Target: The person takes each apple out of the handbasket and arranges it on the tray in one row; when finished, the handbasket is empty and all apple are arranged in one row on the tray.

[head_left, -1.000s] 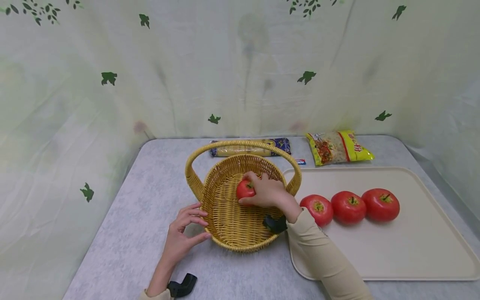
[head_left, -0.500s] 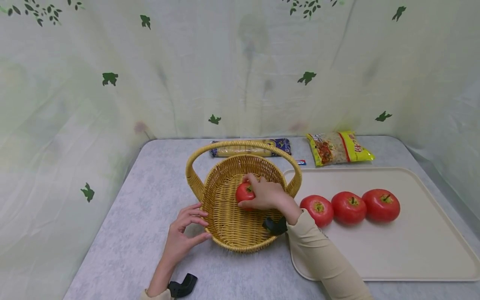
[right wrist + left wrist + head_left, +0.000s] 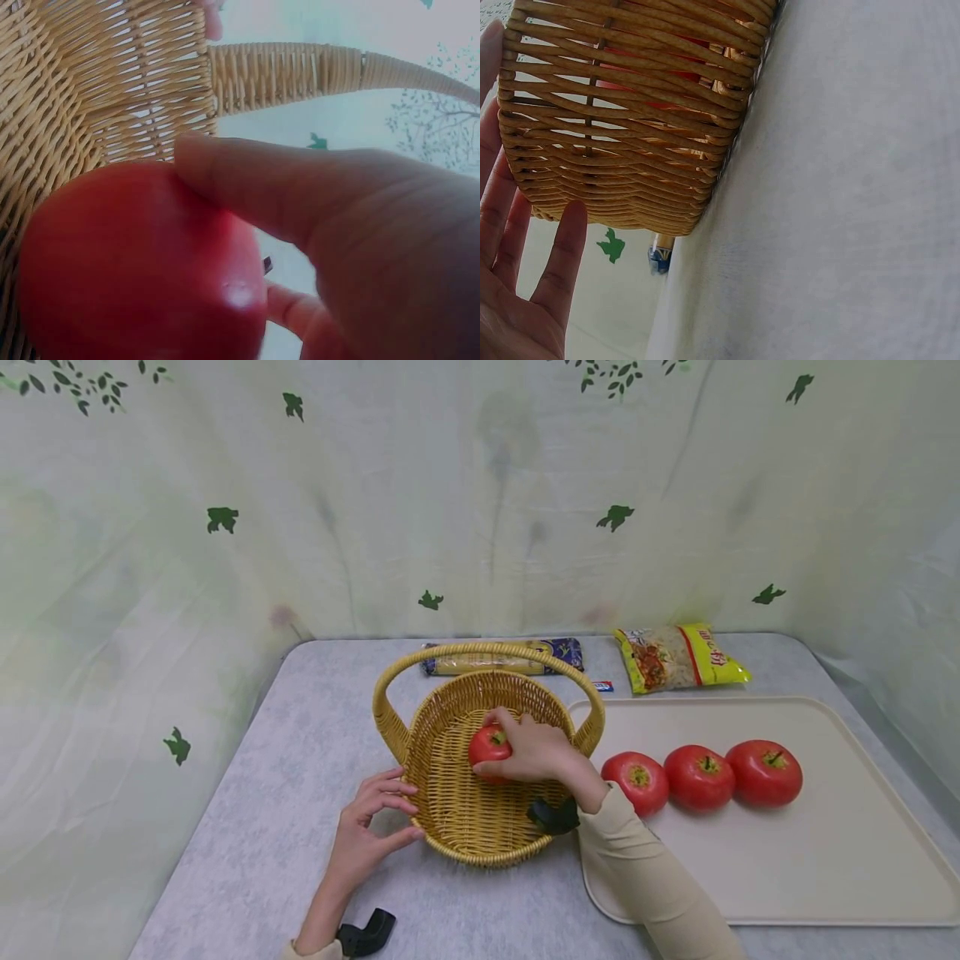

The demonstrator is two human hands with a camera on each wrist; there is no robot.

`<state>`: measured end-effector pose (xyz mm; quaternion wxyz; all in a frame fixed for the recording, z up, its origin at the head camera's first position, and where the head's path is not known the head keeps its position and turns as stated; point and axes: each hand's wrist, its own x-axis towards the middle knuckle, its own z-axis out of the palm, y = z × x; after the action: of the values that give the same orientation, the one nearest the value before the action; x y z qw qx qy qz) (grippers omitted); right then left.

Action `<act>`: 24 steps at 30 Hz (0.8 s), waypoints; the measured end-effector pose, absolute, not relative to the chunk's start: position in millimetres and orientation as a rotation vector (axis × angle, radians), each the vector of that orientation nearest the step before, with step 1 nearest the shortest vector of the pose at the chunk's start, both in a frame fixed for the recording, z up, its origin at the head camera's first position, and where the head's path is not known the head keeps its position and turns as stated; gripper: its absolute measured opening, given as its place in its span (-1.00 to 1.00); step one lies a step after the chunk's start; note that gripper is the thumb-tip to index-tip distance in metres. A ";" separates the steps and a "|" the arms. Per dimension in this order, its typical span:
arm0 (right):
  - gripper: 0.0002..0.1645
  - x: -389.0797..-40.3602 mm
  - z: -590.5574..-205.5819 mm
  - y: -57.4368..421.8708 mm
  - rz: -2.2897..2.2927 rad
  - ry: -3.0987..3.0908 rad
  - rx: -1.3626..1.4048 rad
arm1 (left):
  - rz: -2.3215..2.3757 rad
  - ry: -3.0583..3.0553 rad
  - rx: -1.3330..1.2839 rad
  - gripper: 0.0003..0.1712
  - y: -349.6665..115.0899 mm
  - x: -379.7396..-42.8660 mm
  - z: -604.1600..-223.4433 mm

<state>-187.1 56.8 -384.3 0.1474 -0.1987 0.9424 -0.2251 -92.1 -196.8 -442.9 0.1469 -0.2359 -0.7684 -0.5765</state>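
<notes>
A round wicker basket (image 3: 480, 860) with a tall hoop handle stands mid-table. Inside it my right hand (image 3: 536, 747) grips a red tomato (image 3: 489, 745) low over the woven floor, thumb on one side and fingers on the other. The right wrist view shows the thumb pressed to the tomato (image 3: 142, 255), with the basket wall (image 3: 142, 82) behind. My left hand (image 3: 371, 818) touches the basket's left side, its fingers fairly straight and spread. From the left wrist, those fingers (image 3: 568, 255) lie along the outside of the weave (image 3: 630, 135).
Three more tomatoes (image 3: 699, 778) sit in a row on a beige tray (image 3: 840, 860) at the right. Behind are a long pack of noodles (image 3: 487, 662), a yellow food bag (image 3: 678, 658) and a small blue-and-red packet (image 3: 602, 686). A patterned curtain (image 3: 480, 510) hangs behind the table.
My right hand and the tomato have shifted very slightly left inside the basket. The left hand stays at the basket's side.
</notes>
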 end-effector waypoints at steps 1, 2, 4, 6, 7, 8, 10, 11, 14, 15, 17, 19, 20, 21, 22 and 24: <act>-0.23 -186.2 -383.6 57.0 -0.666 2.716 -0.570 | -1.658 -2.212 -0.678 -0.65 -196.7 -91.9 -442.6; -0.23 -185.4 -382.8 57.1 -0.686 2.719 -0.568 | -1.658 -2.213 -0.676 -0.65 -196.7 -91.8 -442.5; -0.23 -183.8 -382.2 57.5 -0.725 2.733 -0.568 | -1.656 -2.212 -0.679 -0.65 -196.8 -91.8 -442.5; -0.22 -181.2 -381.4 58.5 -0.781 2.749 -0.562 | -1.657 -2.214 -0.675 -0.64 -196.8 -91.7 -442.5; -0.20 -179.5 -381.0 59.2 -0.812 2.756 -0.560 | -1.656 -2.213 -0.674 -0.64 -196.8 -91.7 -442.5; -0.19 -177.7 -380.5 59.8 -0.844 2.762 -0.556 | -1.655 -2.213 -0.676 -0.64 -196.8 -91.7 -442.5; -0.17 -173.7 -379.3 61.4 -0.911 2.768 -0.544 | -1.655 -2.212 -0.677 -0.63 -196.7 -91.8 -442.6; -0.16 -171.5 -378.4 62.2 -0.941 2.772 -0.540 | -1.654 -2.212 -0.677 -0.63 -196.7 -91.8 -442.7; -0.15 -165.5 -376.0 64.9 -1.012 2.797 -0.538 | -1.651 -2.208 -0.683 -0.63 -196.6 -92.1 -443.2; -0.14 -163.5 -375.2 65.9 -1.032 2.809 -0.538 | -1.654 -2.207 -0.682 -0.63 -196.6 -92.2 -443.4; -0.14 -159.6 -373.6 68.0 -1.073 2.830 -0.536 | -1.660 -2.203 -0.682 -0.63 -196.7 -92.4 -443.8; -0.14 -155.5 -372.5 70.6 -1.118 2.851 -0.537 | -1.664 -2.201 -0.685 -0.63 -196.8 -92.6 -444.3; -0.14 -153.3 -371.7 71.9 -1.142 2.859 -0.536 | -1.667 -2.199 -0.686 -0.63 -196.9 -92.7 -444.6; -0.15 -151.1 -371.0 73.1 -1.167 2.866 -0.538 | -1.665 -2.196 -0.690 -0.63 -197.0 -92.9 -444.8; -0.15 -148.8 -370.2 74.4 -1.193 2.871 -0.541 | -1.664 -2.194 -0.695 -0.63 -197.1 -93.0 -445.1; -0.15 -144.2 -368.7 76.9 -1.229 2.887 -0.547 | -1.661 -2.190 -0.701 -0.63 -197.3 -93.1 -445.4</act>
<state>-144.2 76.9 -368.7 -0.0217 -0.1718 0.9062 -0.3859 -93.1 -197.3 -445.4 0.1519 -0.2442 -0.7630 -0.5789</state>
